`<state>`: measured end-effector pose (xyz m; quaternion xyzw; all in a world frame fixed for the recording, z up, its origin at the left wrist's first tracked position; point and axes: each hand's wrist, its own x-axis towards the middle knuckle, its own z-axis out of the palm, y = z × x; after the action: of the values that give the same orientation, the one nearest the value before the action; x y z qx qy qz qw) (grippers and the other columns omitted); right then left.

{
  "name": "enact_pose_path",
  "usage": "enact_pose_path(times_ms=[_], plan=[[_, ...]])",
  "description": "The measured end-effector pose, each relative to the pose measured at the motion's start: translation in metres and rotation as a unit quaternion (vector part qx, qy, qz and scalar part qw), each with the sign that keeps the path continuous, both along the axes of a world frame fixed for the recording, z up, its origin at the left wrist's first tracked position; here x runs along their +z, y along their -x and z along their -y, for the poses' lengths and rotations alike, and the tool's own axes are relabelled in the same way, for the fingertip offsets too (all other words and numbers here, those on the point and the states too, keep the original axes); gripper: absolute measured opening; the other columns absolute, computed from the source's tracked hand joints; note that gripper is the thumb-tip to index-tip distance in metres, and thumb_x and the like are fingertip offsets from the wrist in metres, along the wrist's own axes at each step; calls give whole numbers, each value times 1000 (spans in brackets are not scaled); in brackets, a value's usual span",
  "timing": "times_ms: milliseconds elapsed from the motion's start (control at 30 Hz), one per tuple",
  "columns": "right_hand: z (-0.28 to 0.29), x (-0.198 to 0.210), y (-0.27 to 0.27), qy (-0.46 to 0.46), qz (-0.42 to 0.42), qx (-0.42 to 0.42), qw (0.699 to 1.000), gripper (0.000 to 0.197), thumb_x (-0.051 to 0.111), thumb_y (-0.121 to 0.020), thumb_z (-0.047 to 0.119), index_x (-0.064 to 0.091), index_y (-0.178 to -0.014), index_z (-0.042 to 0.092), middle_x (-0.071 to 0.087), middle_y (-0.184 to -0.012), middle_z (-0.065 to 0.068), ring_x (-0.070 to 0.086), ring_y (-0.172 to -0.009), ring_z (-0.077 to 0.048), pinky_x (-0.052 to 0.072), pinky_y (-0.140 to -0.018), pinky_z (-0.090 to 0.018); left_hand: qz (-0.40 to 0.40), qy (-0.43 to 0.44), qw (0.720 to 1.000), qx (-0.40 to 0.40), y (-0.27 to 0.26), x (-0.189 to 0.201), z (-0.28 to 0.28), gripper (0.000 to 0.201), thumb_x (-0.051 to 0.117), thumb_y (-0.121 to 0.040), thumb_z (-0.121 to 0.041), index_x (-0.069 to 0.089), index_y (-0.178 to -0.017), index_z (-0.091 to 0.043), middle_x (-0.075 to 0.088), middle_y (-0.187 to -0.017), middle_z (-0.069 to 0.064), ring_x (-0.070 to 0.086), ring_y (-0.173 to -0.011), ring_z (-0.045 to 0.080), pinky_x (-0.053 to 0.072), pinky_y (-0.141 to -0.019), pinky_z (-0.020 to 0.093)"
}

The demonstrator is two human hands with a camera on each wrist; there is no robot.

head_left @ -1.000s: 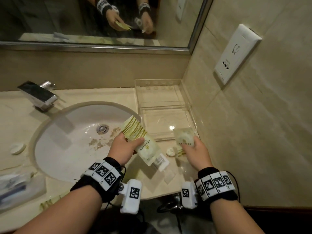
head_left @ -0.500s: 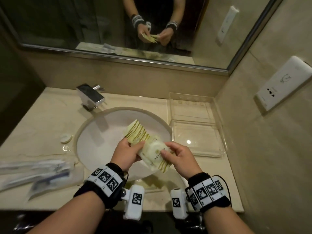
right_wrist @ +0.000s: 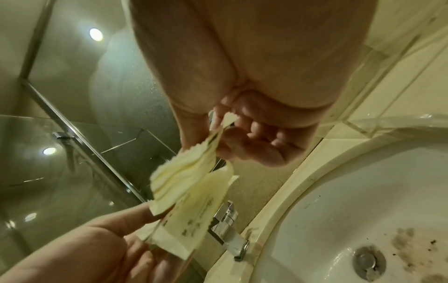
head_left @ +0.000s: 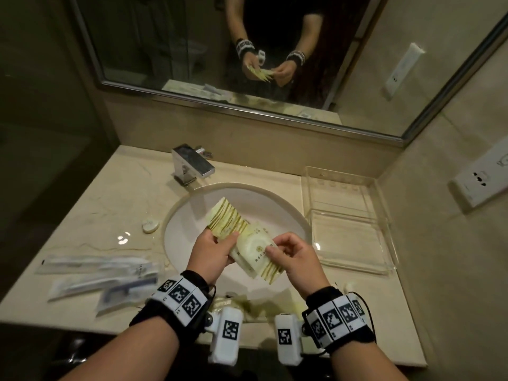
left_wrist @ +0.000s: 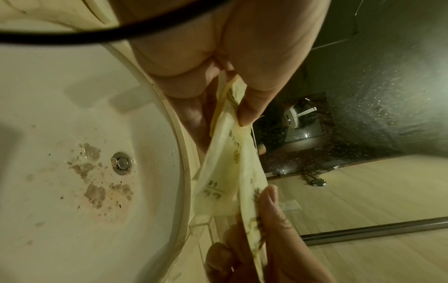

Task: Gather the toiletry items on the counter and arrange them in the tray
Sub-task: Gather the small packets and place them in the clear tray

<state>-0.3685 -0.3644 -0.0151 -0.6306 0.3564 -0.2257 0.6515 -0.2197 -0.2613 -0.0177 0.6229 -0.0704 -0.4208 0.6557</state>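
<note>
I hold a small stack of flat pale-yellow sachets with gold stripes (head_left: 247,240) over the white ceramic basin (head_left: 275,204), so both hands can square them into one bundle before they go into the tray. My left hand (head_left: 211,254) has its grip clamped on the far, fanned end, thumb on top; my right hand (head_left: 297,259) pinches the near end between thumb and fingertips. The sachets are thin, papery and limp, with serrated edges, so they sag and slide unless pinched at both ends. The clear acrylic tray (head_left: 384,243), rigid and glossy, sits on the beige marble worktop (head_left: 110,210) just right of the basin. Long crinkly clear-wrapped packets (head_left: 101,273) lie at the left, a small white oval soap (head_left: 150,224) near the rim.
</note>
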Motion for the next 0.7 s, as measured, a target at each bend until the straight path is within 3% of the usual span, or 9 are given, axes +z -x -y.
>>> enact_pose_path(times_ms=[133,200,300,367,400,467,567,700], plan=[[-14,1,-11,20,-3,-6,1000,12,71,-81,2,62,-81,9,61,-72,1,59,-66,-9,51,-59,-22,-33,32,999,-12,-9,0,-8,14,62,-92,-17,62,-106,-13,72,-107,9,71,-97,24,58,-81,42],[-21,2,-15,31,-6,-10,999,12,71,-82,0,61,-80,8,62,-70,5,60,-65,-6,50,-58,-21,-51,52,997,-30,-14,-2,-13,26,68,-86,-24,63,-109,-11,74,-106,8,72,-97,23,58,-83,43],[-30,3,-17,65,-31,-30,997,12,73,-81,6,64,-79,14,64,-70,10,60,-67,-5,51,-60,-23,-24,36,997,-70,-19,-8,-19,38,77,-78,-9,60,-112,-8,72,-108,11,71,-99,25,58,-85,44],[-34,1,-16,79,-64,-66,993,15,78,-77,16,66,-86,19,67,-84,9,62,-79,-11,55,-68,-30,-25,37,996,-73,-20,-12,-20,36,74,-79,0,59,-111,-6,72,-106,12,70,-98,26,59,-82,40],[-37,1,-15,64,-77,-85,991,23,80,-75,20,66,-93,20,67,-95,4,63,-87,-15,56,-71,-32,-29,42,996,-72,-19,-12,-19,34,72,-79,2,59,-110,-6,72,-105,12,70,-97,26,59,-81,39],[-42,2,-14,-61,-24,-116,991,41,79,-71,22,62,-108,17,68,-104,-8,66,-89,-21,56,-68,-31,-36,55,995,-80,-16,-13,-17,31,71,-81,3,60,-108,-5,72,-103,13,71,-95,26,59,-79,38],[-48,6,-6,-245,93,-146,954,49,71,-72,14,56,-119,11,72,-94,-14,69,-78,-22,57,-65,-33,-50,68,990,-109,-5,-18,-7,31,71,-81,2,62,-110,-1,73,-104,16,72,-95,29,59,-80,40],[-42,2,13,-286,142,-186,929,53,67,-79,5,50,-128,1,67,-107,-21,67,-87,-28,56,-66,-35,-79,73,987,-123,20,-20,11,29,72,-79,4,64,-106,0,73,-102,17,71,-97,31,58,-83,43]])
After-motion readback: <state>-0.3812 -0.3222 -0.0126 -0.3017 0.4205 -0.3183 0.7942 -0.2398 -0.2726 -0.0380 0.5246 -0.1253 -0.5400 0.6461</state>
